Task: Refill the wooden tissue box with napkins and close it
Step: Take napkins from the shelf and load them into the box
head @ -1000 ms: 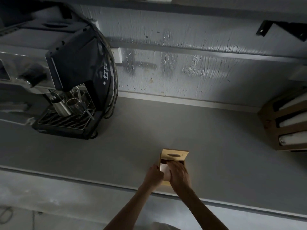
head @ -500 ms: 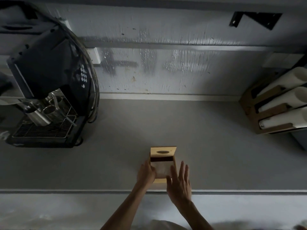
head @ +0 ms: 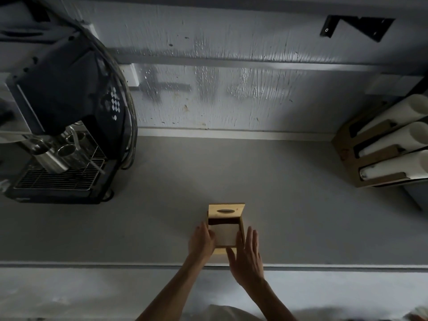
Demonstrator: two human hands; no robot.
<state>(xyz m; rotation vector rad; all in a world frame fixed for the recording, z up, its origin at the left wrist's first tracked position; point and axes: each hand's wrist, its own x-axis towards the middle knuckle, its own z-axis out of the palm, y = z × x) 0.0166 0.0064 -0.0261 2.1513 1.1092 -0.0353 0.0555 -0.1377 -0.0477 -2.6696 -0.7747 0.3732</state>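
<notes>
Box (head: pixel 220 251) held by left hand (head: pixel 201 242), grip curled on left wall. Right hand (head: pixel 246 253) flat, fingers straight and spread, holding nothing, just beside right wall, thumb near front corner. Napkins (head: pixel 224 235) lie inside, pale stack. Lid (head: pixel 226 211) stands raised at far side, slot facing person, beyond both hands. Likely next: free right hand reaches over napkins, tips lid toward person. Box sits near front edge of surface (head: pixel 301 205). Coffee machine (head: pixel 64 112) far left, well apart.

Near corners of tissue box (head: pixel 226 210) behind left hand (head: pixel 200 242) and right hand (head: pixel 246 256)
</notes>
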